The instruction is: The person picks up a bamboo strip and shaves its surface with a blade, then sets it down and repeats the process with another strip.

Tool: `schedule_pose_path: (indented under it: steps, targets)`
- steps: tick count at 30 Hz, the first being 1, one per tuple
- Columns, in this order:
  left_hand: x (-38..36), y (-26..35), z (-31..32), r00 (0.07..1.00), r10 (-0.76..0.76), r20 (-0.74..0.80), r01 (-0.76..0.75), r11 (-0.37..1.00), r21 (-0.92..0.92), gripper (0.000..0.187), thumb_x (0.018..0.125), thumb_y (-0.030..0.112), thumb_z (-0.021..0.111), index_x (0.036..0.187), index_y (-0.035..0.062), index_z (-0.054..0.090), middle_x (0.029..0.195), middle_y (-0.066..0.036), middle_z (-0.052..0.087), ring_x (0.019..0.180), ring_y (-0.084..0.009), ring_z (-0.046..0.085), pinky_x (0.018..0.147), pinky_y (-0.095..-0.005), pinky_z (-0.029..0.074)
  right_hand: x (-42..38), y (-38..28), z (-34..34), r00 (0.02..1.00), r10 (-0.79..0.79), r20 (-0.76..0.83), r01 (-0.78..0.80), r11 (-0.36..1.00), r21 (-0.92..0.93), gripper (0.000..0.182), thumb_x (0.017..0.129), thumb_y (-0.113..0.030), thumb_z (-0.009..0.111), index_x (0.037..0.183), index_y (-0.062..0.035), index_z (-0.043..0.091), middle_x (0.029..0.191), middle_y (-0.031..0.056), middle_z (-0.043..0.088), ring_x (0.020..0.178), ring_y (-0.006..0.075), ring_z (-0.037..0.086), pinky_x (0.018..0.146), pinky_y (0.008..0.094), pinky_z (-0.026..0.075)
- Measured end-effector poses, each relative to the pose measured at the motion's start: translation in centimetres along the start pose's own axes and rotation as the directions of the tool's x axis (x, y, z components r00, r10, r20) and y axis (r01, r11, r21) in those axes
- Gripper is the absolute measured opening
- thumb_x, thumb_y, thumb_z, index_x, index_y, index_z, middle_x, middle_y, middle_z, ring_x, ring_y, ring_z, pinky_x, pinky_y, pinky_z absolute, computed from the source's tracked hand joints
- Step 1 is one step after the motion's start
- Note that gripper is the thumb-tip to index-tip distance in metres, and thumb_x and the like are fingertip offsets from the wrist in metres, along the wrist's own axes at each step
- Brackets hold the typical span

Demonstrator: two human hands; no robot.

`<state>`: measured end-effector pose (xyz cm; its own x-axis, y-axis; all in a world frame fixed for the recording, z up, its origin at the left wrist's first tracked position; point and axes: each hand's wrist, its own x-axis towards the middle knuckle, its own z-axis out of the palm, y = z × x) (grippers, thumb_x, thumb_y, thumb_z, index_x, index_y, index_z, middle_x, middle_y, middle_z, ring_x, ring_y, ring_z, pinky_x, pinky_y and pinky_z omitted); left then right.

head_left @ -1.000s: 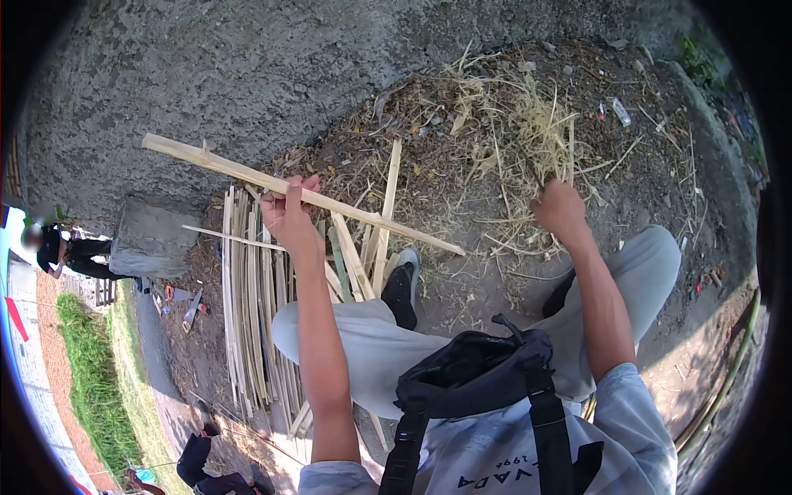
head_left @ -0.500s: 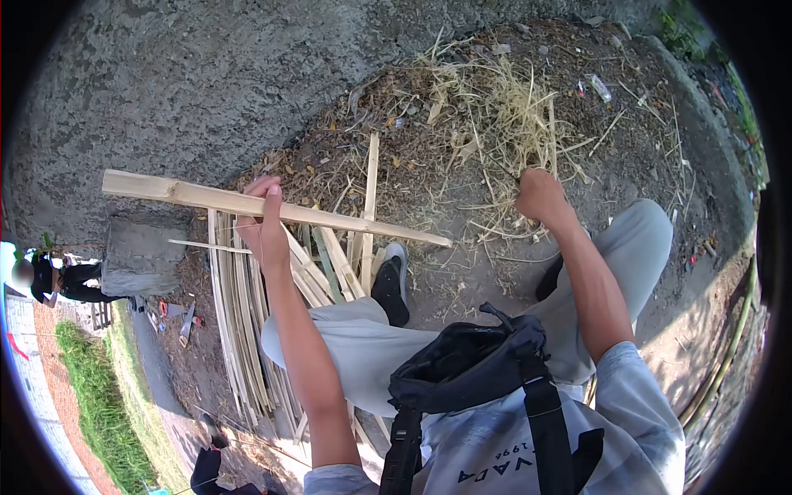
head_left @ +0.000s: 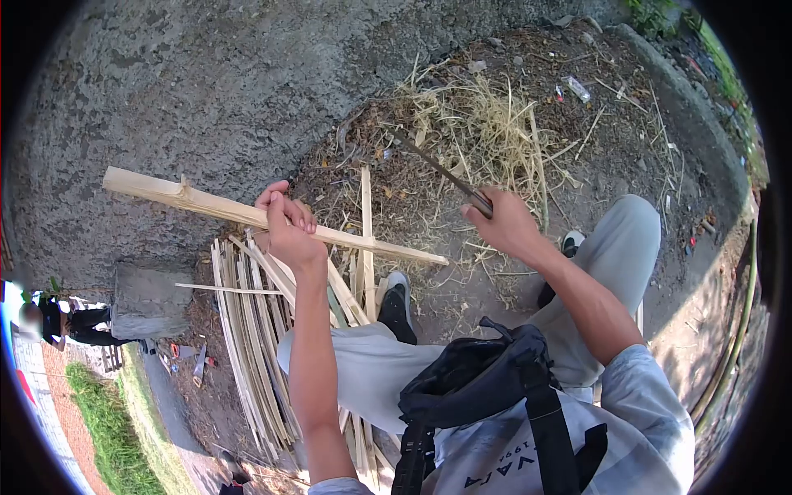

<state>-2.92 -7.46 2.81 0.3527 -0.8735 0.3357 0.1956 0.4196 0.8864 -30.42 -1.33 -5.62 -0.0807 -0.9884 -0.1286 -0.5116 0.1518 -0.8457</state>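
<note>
My left hand point(head_left: 289, 227) is closed around the middle of a long, pale split bamboo strip point(head_left: 355, 240), which slants across in front of me. A knot shows near the strip's wide left end. In my right hand point(head_left: 507, 224) is the handle of a knife point(head_left: 439, 168) with a long, dark, narrow blade pointing up and left. The blade is apart from the strip. Below my left hand lies a pile of bamboo strips point(head_left: 243, 355) on the ground, partly hidden by my forearm and leg.
A heap of thin shavings point(head_left: 495, 124) covers the ground ahead. A concrete block point(head_left: 148, 301) stands at left, with a handsaw point(head_left: 200, 363) lying near it. A dark bag point(head_left: 470, 375) hangs at my front. Another person point(head_left: 78, 322) is at the far left.
My right hand has come left from the shavings, and the knife now shows in it. My left hand has shifted slightly right, its fingers now folded over the bamboo strip.
</note>
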Motion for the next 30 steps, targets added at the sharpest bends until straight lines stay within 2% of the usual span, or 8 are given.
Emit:
schedule_pose_path:
  steps: [6, 10, 15, 18, 19, 24, 27, 30]
  targets:
    - [-1.2, -2.0, 2.6, 0.994, -0.046, -0.104, 0.047, 0.999, 0.002, 0.012, 0.095, 0.011, 0.053, 0.095, -0.001, 0.057, 0.053, 0.003, 0.034, 0.044, -0.0056, 0.032, 0.041, -0.0234, 0.028, -1.1, 1.8, 4.1, 0.976, 0.075, 0.205, -0.091, 0.993, 0.07, 0.034, 0.085, -0.029, 0.067, 0.076, 0.0032, 0.06, 0.067, 0.0219, 0.062, 0.063, 0.0372, 0.063, 0.064, 0.0463, 0.049]
    - [-0.9, -1.4, 2.0, 0.997, 0.038, 0.069, -0.037, 0.999, -0.013, 0.019, 0.091, 0.018, 0.058, 0.101, 0.0017, 0.055, 0.063, -0.002, 0.044, 0.052, -0.0108, 0.044, 0.045, -0.0243, 0.035, -2.8, 1.5, 5.9, 0.981, -0.064, 0.185, 0.046, 0.994, 0.1, 0.037, 0.086, -0.03, 0.067, 0.071, 0.003, 0.058, 0.061, 0.0189, 0.058, 0.057, 0.0343, 0.058, 0.06, 0.0455, 0.047]
    - [0.4, 0.0, 1.7, 0.981, 0.176, 0.087, -0.172, 0.984, -0.057, 0.027, 0.086, 0.02, 0.06, 0.108, 0.0055, 0.052, 0.092, -0.009, 0.051, 0.087, -0.0203, 0.053, 0.077, -0.0392, 0.047, -3.4, -1.0, 5.4, 0.965, -0.141, 0.223, 0.113, 0.985, 0.132, 0.042, 0.086, -0.031, 0.07, 0.064, 0.0013, 0.055, 0.053, 0.0141, 0.051, 0.047, 0.0253, 0.05, 0.052, 0.0429, 0.043]
    - [2.2, -0.7, -0.5, 0.961, 0.236, 0.143, -0.224, 0.97, -0.098, 0.018, 0.086, 0.019, 0.058, 0.099, 0.0068, 0.052, 0.085, -0.007, 0.049, 0.082, -0.0199, 0.051, 0.075, -0.0377, 0.044, -3.5, -1.2, 5.5, 0.969, -0.085, 0.231, 0.048, 0.986, 0.161, 0.043, 0.086, -0.033, 0.07, 0.064, 0.0013, 0.056, 0.051, 0.0112, 0.05, 0.047, 0.0206, 0.048, 0.051, 0.041, 0.042]
    - [2.4, -0.4, -1.4, 0.988, 0.087, 0.128, -0.071, 0.989, -0.127, 0.015, 0.089, 0.018, 0.056, 0.081, 0.0095, 0.047, 0.072, -0.004, 0.042, 0.068, -0.016, 0.045, 0.063, -0.0317, 0.041, -3.3, -1.4, 5.8, 0.966, -0.059, 0.253, 0.018, 0.986, 0.163, 0.043, 0.085, -0.033, 0.07, 0.065, 0.0014, 0.057, 0.051, 0.0102, 0.049, 0.047, 0.019, 0.047, 0.05, 0.0402, 0.041]
    - [2.4, -0.2, -1.9, 0.996, -0.018, 0.083, 0.032, 0.984, -0.177, 0.025, 0.09, 0.01, 0.058, 0.073, 0.0103, 0.04, 0.059, 0.0, 0.033, 0.05, -0.0111, 0.034, 0.048, -0.0264, 0.032, -2.5, -0.9, 6.5, 0.95, 0.05, 0.307, -0.099, 0.984, 0.147, 0.043, 0.084, -0.035, 0.07, 0.067, 0.002, 0.059, 0.052, 0.0067, 0.049, 0.049, 0.0142, 0.046, 0.048, 0.0374, 0.039]
    - [2.2, 0.0, -2.1, 0.999, 0.031, 0.04, -0.024, 0.987, -0.158, 0.018, 0.088, 0.004, 0.061, 0.084, 0.0085, 0.045, 0.068, -0.004, 0.045, 0.059, -0.012, 0.044, 0.055, -0.0266, 0.039, -2.4, -1.3, 6.6, 0.94, 0.07, 0.335, -0.114, 0.987, 0.113, 0.045, 0.083, -0.039, 0.069, 0.072, 0.0044, 0.063, 0.06, 0.0181, 0.06, 0.055, 0.0294, 0.06, 0.059, 0.0431, 0.048]
    - [2.3, -0.1, -1.4, 0.984, 0.179, 0.009, -0.179, 0.983, 0.051, 0.019, 0.088, 0.004, 0.063, 0.095, 0.0065, 0.045, 0.085, -0.007, 0.053, 0.074, -0.0132, 0.051, 0.067, -0.0261, 0.044, -2.2, -1.5, 6.7, 0.94, 0.076, 0.332, -0.114, 0.989, 0.098, 0.044, 0.083, -0.038, 0.069, 0.072, 0.0041, 0.063, 0.06, 0.0175, 0.06, 0.055, 0.0282, 0.06, 0.059, 0.0429, 0.048]
